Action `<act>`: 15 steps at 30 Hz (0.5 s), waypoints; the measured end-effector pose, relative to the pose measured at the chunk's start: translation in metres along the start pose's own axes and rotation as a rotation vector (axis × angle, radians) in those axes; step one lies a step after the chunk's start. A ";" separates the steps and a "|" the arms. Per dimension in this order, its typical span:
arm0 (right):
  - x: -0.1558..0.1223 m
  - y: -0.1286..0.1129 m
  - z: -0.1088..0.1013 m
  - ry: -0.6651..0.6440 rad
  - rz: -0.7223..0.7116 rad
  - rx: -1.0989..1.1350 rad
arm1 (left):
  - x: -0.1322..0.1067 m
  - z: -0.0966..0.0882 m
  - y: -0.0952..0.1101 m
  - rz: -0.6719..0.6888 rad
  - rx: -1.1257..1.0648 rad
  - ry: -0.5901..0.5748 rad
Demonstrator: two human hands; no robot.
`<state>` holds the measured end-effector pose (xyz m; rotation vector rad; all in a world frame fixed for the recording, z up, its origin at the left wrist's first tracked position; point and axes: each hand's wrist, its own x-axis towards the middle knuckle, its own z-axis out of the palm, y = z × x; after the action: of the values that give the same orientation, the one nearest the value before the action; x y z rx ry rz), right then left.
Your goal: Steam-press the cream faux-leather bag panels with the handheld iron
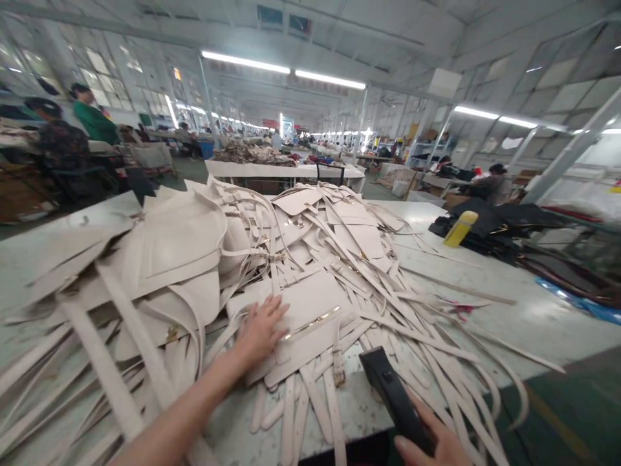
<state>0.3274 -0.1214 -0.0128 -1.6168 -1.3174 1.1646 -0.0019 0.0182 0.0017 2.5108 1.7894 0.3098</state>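
Note:
My left hand (262, 330) lies with fingers spread on a beige leather bag panel (310, 298) that has a gold-coloured zipper (313, 322) set into it. In my right hand (436, 440), at the lower right, is a black handheld tool (395, 395) shaped like a hair clipper; its wide head points up and left towards the panel. Beige straps (291, 414) with punched holes stick out below the panel. One strap carries a buckle (339, 377), which lies between the panel and the tool.
Beige bag pieces (179, 239) are heaped across the white table (485, 278), and loose straps (436, 336) trail to the right. Pink-handled scissors (460, 309), a yellow bottle (460, 229) and black bags (499, 226) lie further right. People (92, 116) work at other tables behind.

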 end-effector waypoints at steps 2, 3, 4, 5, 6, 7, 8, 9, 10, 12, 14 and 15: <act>0.005 -0.001 0.001 -0.024 0.069 0.022 | -0.008 0.022 0.018 -0.003 0.053 -0.077; 0.008 -0.003 0.000 -0.029 0.108 0.023 | -0.011 0.027 0.023 0.009 0.070 -0.093; 0.011 -0.006 -0.002 -0.034 0.137 0.029 | -0.013 0.029 0.026 0.025 0.078 -0.104; 0.015 -0.011 -0.006 -0.042 0.159 0.036 | -0.016 0.029 0.027 0.042 0.076 -0.115; 0.019 -0.017 -0.010 -0.062 0.173 0.040 | -0.018 0.027 0.028 0.059 0.066 -0.127; 0.023 -0.023 -0.014 -0.093 0.179 0.039 | -0.020 0.026 0.028 0.073 0.053 -0.144; 0.027 -0.030 -0.017 -0.132 0.179 0.042 | -0.022 0.024 0.028 0.081 0.040 -0.160; 0.031 -0.036 -0.019 -0.173 0.176 0.048 | -0.024 0.022 0.028 0.082 0.029 -0.172; 0.036 -0.042 -0.020 -0.216 0.175 0.053 | -0.026 0.020 0.029 0.077 0.018 -0.180; 0.046 -0.049 -0.019 -0.279 0.173 0.067 | -0.032 0.018 0.029 0.063 0.000 -0.192; 0.056 -0.051 -0.014 -0.315 0.173 0.071 | -0.039 0.014 0.031 0.047 -0.021 -0.211; 0.063 -0.050 -0.011 -0.314 0.168 0.065 | -0.043 0.013 0.032 0.043 -0.035 -0.221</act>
<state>0.3263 -0.0495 0.0250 -1.5657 -1.3375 1.5989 0.0165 -0.0316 -0.0117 2.4518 1.6346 0.0615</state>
